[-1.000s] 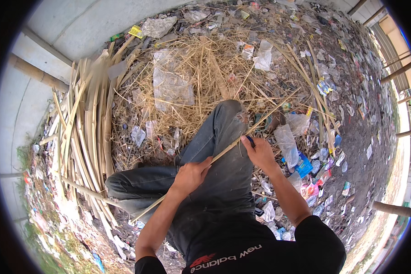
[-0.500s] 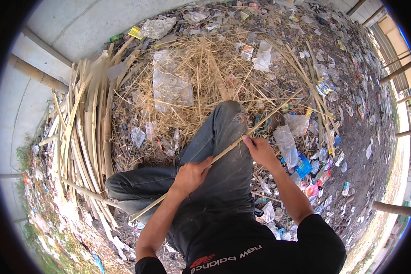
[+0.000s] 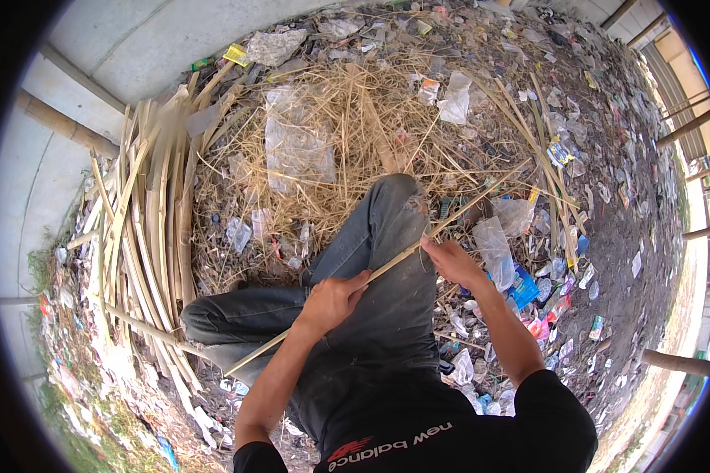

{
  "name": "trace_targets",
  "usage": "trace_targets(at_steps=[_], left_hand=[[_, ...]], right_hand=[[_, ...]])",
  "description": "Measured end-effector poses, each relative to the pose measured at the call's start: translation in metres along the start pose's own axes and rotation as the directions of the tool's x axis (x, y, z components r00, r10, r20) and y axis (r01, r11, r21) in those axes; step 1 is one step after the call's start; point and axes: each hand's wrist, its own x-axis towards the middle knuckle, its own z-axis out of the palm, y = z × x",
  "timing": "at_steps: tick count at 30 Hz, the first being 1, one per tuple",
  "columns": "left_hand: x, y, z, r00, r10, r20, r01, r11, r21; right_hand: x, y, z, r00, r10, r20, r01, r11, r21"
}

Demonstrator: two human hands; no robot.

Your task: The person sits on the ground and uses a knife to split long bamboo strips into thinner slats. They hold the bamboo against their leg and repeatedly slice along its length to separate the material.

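Note:
A long, thin bamboo strip [image 3: 394,261] slants across my lap, from beside my left forearm up to the far right past my raised knee. My left hand [image 3: 331,304] is closed round it over my thighs, with the thumb laid along the strip. Farther up, my right hand [image 3: 452,262] pinches the same strip next to the knee. Thin fibres or shavings show by the right fingertips. Whether that hand also holds a small tool cannot be seen. Both legs, in dark worn trousers [image 3: 371,315], are bent beneath the strip.
A stack of bamboo strips [image 3: 154,213] lies at the left by a grey wall [image 3: 158,39]. Beyond my knees spreads a heap of shavings [image 3: 355,118] with a clear plastic sheet [image 3: 298,138]. Several more strips [image 3: 556,185] lie at the right, amid litter-strewn ground.
The strip has shifted slightly, its far end now a little farther right and lower. Both hands keep their hold at nearly the same spots; my right hand has dipped slightly.

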Motion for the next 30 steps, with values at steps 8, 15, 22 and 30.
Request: trace_targets(at_steps=[8, 15, 22, 30], left_hand=[[0.003, 0.007, -0.003, 1.0, -0.01, 0.007, 0.01, 1.0, 0.03], [0.006, 0.006, 0.0, 0.999, 0.031, -0.022, -0.031, 1.0, -0.005], [0.007, 0.007, 0.001, 1.0, 0.005, -0.006, -0.005, 0.999, 0.052], [-0.005, 0.007, 0.007, 0.999, -0.016, -0.029, 0.025, 0.937, 0.348]], right_hand=[[-0.022, -0.033, 0.026, 0.956, -0.159, -0.245, 0.098, 0.965, -0.242], [-0.011, -0.033, -0.003, 0.994, 0.089, 0.057, -0.088, 0.996, -0.013], [-0.011, -0.029, -0.012, 0.995, -0.053, -0.08, 0.034, 0.976, -0.216], [-0.036, -0.034, -0.057, 0.738, -0.328, -0.589, 0.109, 0.92, -0.376]])
